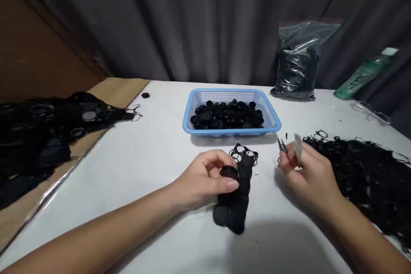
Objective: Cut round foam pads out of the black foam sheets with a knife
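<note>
My left hand [208,175] pinches a small black round cap [229,172] between thumb and fingers. Under and beyond that hand, a black strip of joined round pieces [236,214] lies on the white table, with thin empty rings at its far end. My right hand [308,171] is closed around small pointed metal snips [282,145], whose two tips point away from me and stand slightly apart. The snips are clear of the strip. Part of their body is hidden by my fingers.
Behind the strip stands a blue basket [231,132] of black caps. Black ring scraps [366,180] are heaped at right, more black strips [35,145] at left. A filled plastic bag [297,64] and a green bottle [364,75] stand at the back; one loose cap [145,95] lies at back left.
</note>
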